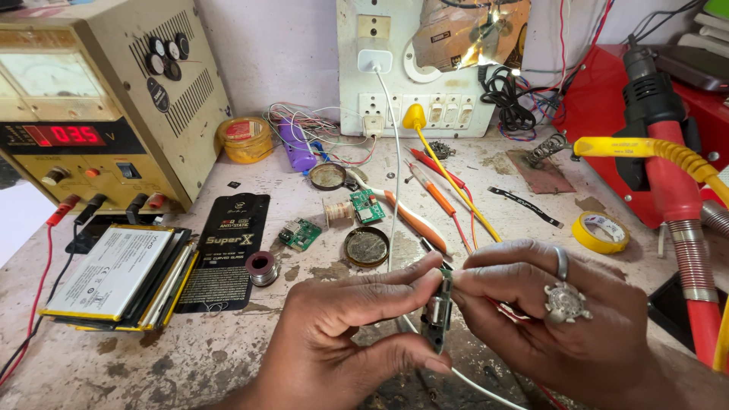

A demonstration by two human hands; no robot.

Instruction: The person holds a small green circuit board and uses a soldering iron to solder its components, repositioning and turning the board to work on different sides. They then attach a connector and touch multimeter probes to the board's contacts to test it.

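Hands are meeting at lower centre of frame over the workbench (pixel 228 357). Left hand (pixel 342 334) is pinching a small green circuit board (pixel 438 307) between thumb and forefinger, fingers mostly closed on it. Right hand (pixel 562 319), wearing rings, is gripping the board's upper end with curled fingertips, also nearly closed. Board is standing roughly upright between both hands, off the bench, with a white cable (pixel 395 175) running behind it. Looks like inspection or alignment of the board; any further handling is calling for a steady two-point grip. Bench power supply (pixel 99 106) is sitting upper left.
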